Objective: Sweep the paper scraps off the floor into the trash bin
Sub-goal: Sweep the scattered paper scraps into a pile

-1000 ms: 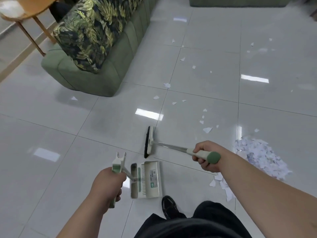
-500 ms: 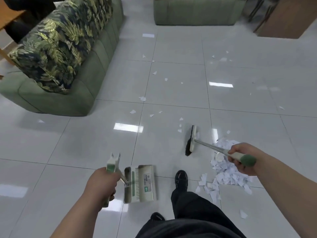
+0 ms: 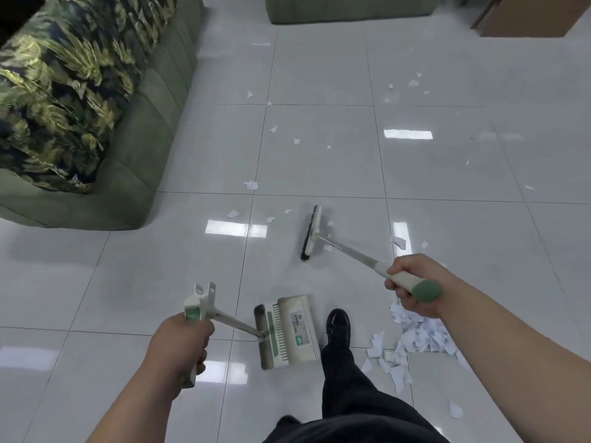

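A: While loose scraps (image 3: 251, 185) dot the floor (image 3: 160, 282), where's the big pile (image 3: 422, 334)?

B: Right of the dustpan (image 3: 292, 330), which the left hand (image 3: 179, 350) grasps by its handle. The broom (image 3: 311, 233), clenched in the right hand (image 3: 412, 282) above that pile, angles forward-left, away from it.

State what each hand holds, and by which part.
The left hand grips the dustpan by its long handle, near the top. The right hand grips the broom by its handle's grip end.
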`<state>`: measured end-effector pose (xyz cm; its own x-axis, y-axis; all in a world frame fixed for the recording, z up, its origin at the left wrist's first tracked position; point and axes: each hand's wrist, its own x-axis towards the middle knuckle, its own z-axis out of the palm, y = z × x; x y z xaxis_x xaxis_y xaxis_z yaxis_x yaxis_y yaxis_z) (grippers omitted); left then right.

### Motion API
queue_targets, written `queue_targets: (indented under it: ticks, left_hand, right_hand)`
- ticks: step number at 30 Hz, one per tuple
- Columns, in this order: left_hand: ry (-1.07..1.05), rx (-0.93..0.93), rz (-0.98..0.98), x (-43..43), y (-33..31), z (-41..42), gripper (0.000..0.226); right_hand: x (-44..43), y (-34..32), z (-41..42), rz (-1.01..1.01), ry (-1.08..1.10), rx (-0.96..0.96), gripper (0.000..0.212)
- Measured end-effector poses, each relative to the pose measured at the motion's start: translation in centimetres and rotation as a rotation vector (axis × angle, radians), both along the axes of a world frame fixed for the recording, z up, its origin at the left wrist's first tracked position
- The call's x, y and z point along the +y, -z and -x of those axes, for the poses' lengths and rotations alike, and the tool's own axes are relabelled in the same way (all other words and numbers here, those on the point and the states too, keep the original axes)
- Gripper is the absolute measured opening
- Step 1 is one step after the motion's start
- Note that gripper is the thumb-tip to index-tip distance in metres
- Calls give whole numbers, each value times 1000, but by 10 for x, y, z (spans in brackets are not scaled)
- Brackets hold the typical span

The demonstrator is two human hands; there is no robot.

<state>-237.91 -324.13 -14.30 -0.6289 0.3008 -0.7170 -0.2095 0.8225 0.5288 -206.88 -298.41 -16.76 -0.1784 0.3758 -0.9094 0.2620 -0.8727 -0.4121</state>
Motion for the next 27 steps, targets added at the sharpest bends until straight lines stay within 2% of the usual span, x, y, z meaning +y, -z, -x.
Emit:
queue_targets:
  ticks: [8,12,18,23,27]
  left_hand:
    - [-112,18,54,91,-3,11,15]
    - [-122,39,64,130,-12,15,14]
    - [-78,58,58,186,-26,19,14]
    - [41,79,41,237,-32,16,16]
    - [149,81,36,277,-33,14,17]
  right_hand:
    - [108,26,90,123,-220,72,16]
    - [152,35,105,170,-235,81,19]
    - [192,36,67,236,-54,100,20]
    - [201,26,7,259,151,121,26]
    - [210,6,-54,237,249,57,24]
